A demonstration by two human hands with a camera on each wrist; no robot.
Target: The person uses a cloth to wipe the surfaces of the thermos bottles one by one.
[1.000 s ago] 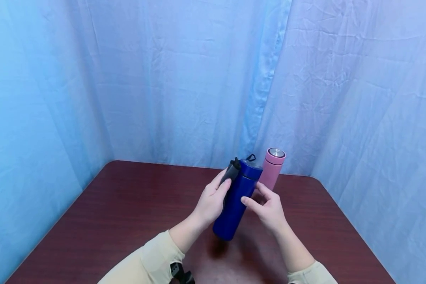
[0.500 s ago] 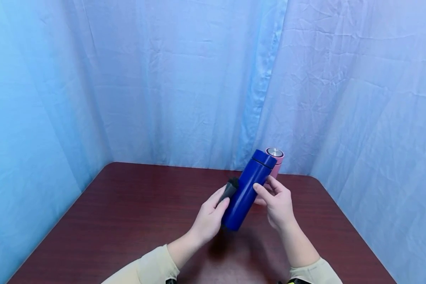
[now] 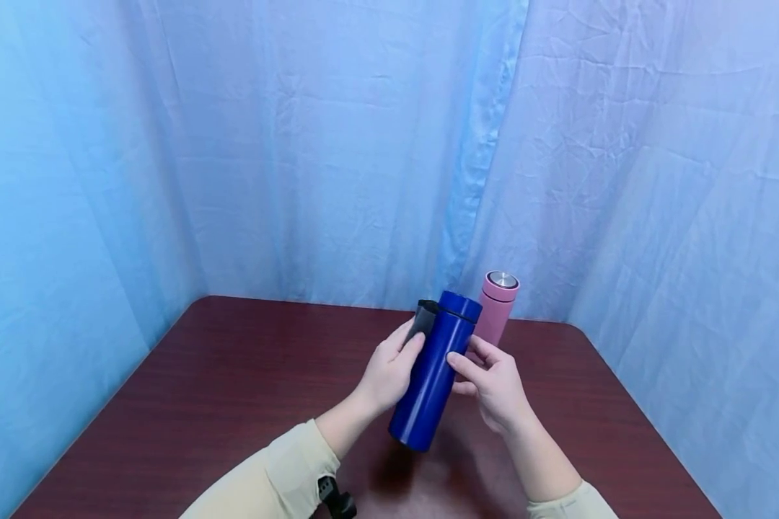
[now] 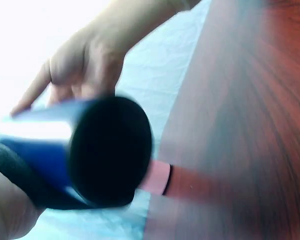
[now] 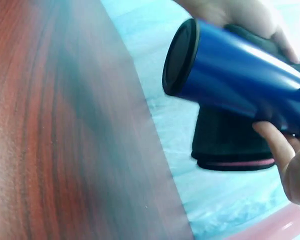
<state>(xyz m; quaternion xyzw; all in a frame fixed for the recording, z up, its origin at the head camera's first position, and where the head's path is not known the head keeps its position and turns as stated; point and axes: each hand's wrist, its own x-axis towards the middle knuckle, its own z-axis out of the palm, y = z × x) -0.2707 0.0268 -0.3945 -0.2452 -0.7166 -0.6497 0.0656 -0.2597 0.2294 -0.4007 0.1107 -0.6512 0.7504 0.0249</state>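
Note:
A blue insulated bottle (image 3: 431, 382) is held tilted above the table, its top leaning away to the right. My right hand (image 3: 496, 382) grips its right side, thumb on the near face. On the other side, my left hand (image 3: 387, 367) holds a dark folded cloth (image 3: 422, 321) against the bottle. The right wrist view shows more of this cloth (image 5: 230, 135) hanging behind the bottle. In the left wrist view the black bottle base (image 4: 112, 150) faces the camera. Behind the right hand stands a pink bottle (image 3: 495, 313) with a silver-topped lid, its lower part hidden.
The dark red wooden table (image 3: 234, 404) has rounded far corners. Pale blue curtains (image 3: 337, 158) hang behind it and along both sides. A black strap device (image 3: 336, 497) sits at the left sleeve.
The blue bottle leaned further right half a second ago and now stands steeper, lower and more to the left. The left hand and cloth have shifted up along its side. The pink bottle stays put.

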